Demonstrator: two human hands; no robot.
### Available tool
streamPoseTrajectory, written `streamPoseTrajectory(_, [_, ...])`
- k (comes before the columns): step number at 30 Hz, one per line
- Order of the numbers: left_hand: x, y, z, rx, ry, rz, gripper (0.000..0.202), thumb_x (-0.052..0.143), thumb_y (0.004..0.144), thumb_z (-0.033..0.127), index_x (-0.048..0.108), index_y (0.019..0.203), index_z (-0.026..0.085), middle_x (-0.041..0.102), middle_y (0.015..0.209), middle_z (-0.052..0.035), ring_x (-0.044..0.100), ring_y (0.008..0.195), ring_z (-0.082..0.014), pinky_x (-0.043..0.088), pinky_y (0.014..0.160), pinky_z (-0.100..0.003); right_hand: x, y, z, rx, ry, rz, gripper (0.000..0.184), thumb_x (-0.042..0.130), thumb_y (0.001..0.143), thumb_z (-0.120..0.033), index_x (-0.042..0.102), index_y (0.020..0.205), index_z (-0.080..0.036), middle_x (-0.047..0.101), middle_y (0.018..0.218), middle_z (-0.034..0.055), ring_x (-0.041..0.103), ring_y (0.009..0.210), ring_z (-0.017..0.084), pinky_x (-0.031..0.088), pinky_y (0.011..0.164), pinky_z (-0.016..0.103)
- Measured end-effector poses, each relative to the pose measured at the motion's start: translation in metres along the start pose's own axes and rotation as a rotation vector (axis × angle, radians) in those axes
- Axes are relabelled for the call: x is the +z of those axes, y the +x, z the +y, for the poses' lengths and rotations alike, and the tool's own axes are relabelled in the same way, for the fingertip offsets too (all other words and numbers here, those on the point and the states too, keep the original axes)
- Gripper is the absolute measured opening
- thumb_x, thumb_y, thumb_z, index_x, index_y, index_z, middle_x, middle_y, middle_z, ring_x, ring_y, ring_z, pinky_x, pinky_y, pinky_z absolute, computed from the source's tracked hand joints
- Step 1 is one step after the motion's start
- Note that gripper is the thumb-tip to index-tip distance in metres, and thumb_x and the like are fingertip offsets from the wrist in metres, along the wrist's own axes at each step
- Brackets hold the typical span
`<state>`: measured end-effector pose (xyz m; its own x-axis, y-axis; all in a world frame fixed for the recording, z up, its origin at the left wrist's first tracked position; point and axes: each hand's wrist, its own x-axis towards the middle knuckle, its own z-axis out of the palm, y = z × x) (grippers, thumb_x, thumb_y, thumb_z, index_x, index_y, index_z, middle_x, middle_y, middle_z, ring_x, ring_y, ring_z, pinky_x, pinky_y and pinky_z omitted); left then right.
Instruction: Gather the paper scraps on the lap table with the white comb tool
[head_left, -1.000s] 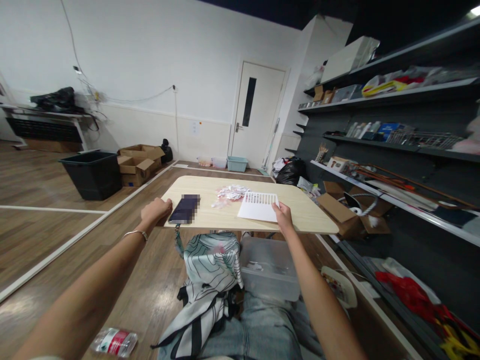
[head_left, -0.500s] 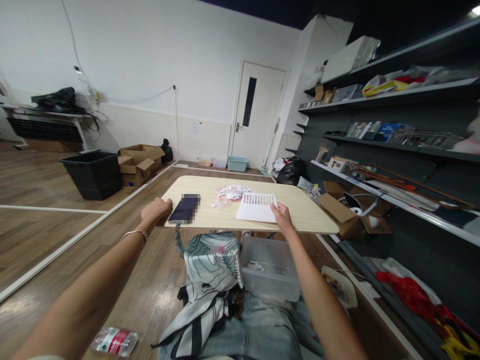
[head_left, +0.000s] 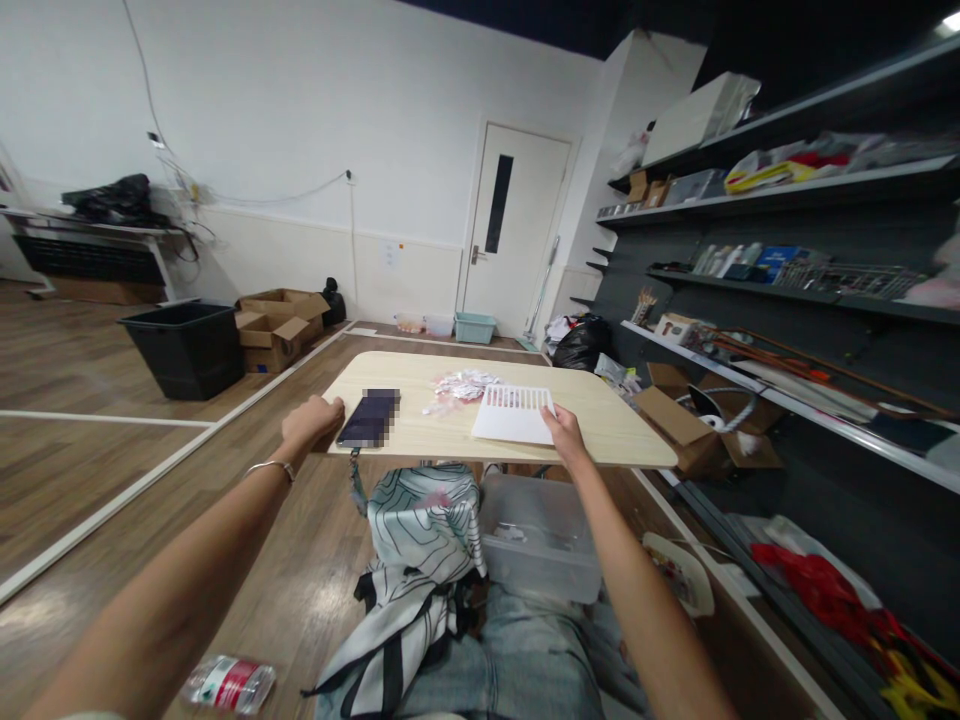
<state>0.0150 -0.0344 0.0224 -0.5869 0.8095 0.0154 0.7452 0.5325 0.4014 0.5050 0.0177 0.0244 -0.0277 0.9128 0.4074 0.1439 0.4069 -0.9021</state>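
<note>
My right hand [head_left: 564, 430] pinches the right side of a white slotted card [head_left: 514, 425], which has a row of narrow slots along its far end. The card is tilted over the low pale table [head_left: 600, 440]. Behind it lies a pile of small white paper pieces [head_left: 469, 382], with some pinkish clear plastic beside them. My left hand [head_left: 311, 420] is closed around the table's left edge, its fingertips partly hidden. Just right of that hand, a dark phone [head_left: 367, 420] lies on the table, its strap hanging over the front edge.
A clear plastic bin [head_left: 536, 540] and a patterned cloth [head_left: 420, 530] are close to my legs. A plastic bottle [head_left: 231, 685] lies on the floor at left. Loaded shelves [head_left: 787, 280] line the right side; an opened cardboard box [head_left: 690, 430] stands beside the table.
The far end of the white slotted card has shifted very slightly. Both hands keep their places and their holds.
</note>
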Motion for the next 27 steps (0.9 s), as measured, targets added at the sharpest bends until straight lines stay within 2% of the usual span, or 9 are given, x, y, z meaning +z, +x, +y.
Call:
streamPoseTrajectory(4, [-0.001,-0.001,0.001,-0.010,0.006,-0.007,0.074,0.035,0.091,0.056,0.068,0.129,0.002,0.070,0.124,-0.0315,0.068,0.116,-0.0451,0.052,0.091,-0.049,0.000,0.000,-0.001,-0.013,-0.013,0.030,0.056,0.070,0.076,-0.068,0.072,0.093,-0.015,0.075,0.088,0.0091,0.064,0.078,0.024,0.051,0.071,0.034])
streamPoseTrajectory(13, [-0.001,0.001,0.000,0.002,-0.002,0.002,0.074,0.038,0.089,0.056,0.068,0.128,0.000,0.071,0.122,-0.0328,0.068,0.112,-0.0466,0.053,0.087,-0.051,0.002,-0.005,-0.009,-0.030,-0.090,-0.049,0.052,0.069,0.078,-0.068,0.069,0.084,-0.016,0.068,0.073,0.0036,0.054,0.067,0.019,0.043,0.058,0.029])
streamPoseTrajectory(18, [0.000,0.002,0.000,-0.010,0.002,-0.001,0.074,0.037,0.090,0.056,0.068,0.129,0.001,0.070,0.123,-0.0322,0.068,0.114,-0.0453,0.053,0.089,-0.049,0.003,-0.006,-0.011,0.026,0.008,-0.092,0.054,0.075,0.073,-0.068,0.070,0.089,-0.016,0.070,0.076,0.0041,0.058,0.069,0.020,0.046,0.062,0.030])
streamPoseTrajectory(22, [0.000,0.000,0.000,-0.013,0.001,0.003,0.073,0.037,0.091,0.056,0.067,0.129,0.002,0.071,0.123,-0.0313,0.068,0.114,-0.0446,0.052,0.090,-0.049,0.002,-0.003,-0.009,0.045,0.104,-0.068,0.060,0.076,0.071,-0.071,0.070,0.093,-0.015,0.072,0.077,0.0055,0.062,0.072,0.021,0.050,0.067,0.032])
streamPoseTrajectory(27, [0.000,0.000,-0.001,0.001,-0.003,0.013,0.074,0.037,0.091,0.056,0.068,0.128,0.001,0.071,0.121,-0.0329,0.069,0.112,-0.0462,0.053,0.088,-0.051,0.004,-0.003,-0.007,0.000,-0.008,-0.062,0.058,0.073,0.073,-0.072,0.069,0.087,-0.016,0.070,0.076,0.0055,0.060,0.070,0.020,0.047,0.062,0.030])
